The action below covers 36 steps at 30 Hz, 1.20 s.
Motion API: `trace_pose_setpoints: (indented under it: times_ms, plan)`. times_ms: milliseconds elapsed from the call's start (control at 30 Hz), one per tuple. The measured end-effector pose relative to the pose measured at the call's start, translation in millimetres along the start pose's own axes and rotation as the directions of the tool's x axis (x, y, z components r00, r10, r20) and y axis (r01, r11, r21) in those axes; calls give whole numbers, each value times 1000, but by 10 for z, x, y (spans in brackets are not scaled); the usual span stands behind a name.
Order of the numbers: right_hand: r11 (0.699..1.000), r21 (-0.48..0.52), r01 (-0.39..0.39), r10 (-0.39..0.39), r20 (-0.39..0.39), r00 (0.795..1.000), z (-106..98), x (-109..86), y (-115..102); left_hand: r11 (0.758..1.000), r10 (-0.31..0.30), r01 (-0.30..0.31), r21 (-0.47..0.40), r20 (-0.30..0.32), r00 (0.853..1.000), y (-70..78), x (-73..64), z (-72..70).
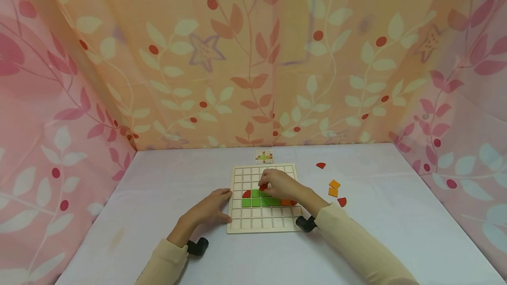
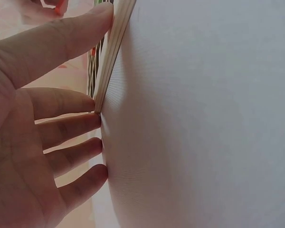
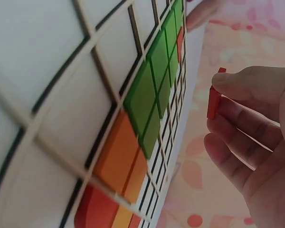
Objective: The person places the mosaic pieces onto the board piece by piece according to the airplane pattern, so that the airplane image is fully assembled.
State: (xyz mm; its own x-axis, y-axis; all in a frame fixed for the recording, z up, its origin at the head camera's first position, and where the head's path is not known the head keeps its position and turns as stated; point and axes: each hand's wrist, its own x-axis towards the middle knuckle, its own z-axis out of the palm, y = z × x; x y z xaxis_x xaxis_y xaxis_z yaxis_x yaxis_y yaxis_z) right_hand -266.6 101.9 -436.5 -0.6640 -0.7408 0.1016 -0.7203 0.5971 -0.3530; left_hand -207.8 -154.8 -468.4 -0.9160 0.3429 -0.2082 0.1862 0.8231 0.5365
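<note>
My right hand (image 1: pixel 281 184) pinches a red quarter-circle tile (image 3: pixel 213 100) between thumb and fingers, held above the wooden grid board (image 1: pixel 242 225). Under and around it, several green square tiles (image 1: pixel 256 202) fill neighbouring cells of the board. A second red quarter-circle tile (image 1: pixel 247 194) sits at the left end of the upper green row. At the lower row's right end are orange tiles (image 3: pixel 118 156) and another red tile (image 3: pixel 92 209), partly covered by my right wrist in the head view. My left hand (image 1: pixel 211 208) rests at the board's left edge, thumb and fingertips against the rim.
A small pattern card (image 1: pixel 264 156) lies behind the board. To the right on the white table (image 1: pixel 392 214) are two loose orange square tiles (image 1: pixel 334 184) and two red quarter-circle tiles (image 1: pixel 321 165). Patterned cloth (image 1: pixel 253 78) walls the table's back and sides.
</note>
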Motion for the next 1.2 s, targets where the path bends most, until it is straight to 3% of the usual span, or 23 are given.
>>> trace_pose_setpoints:
  times_ms: [133, 367, 633, 1200]
  plan:
    - [999, -13, 35, -35, 18, 999, 62, 92, -72, 1000, 2, -2, 3, 5, 1000, -21, 12, 2]
    - [999, -19, 28, -27, 66, 997, 171, 253, -227, 1000, 16, -16, 9, 9, 1000, -33, 10, -18]
    - [993, -65, 103, -98, 84, 992, 281, 374, -332, 1000, 15, -15, -4, 6, 1000, -45, 8, -12]
    - [992, -76, 106, -96, 123, 988, 374, 493, -460, 999, 31, -31, -10, -15, 999, -8, -26, -34]
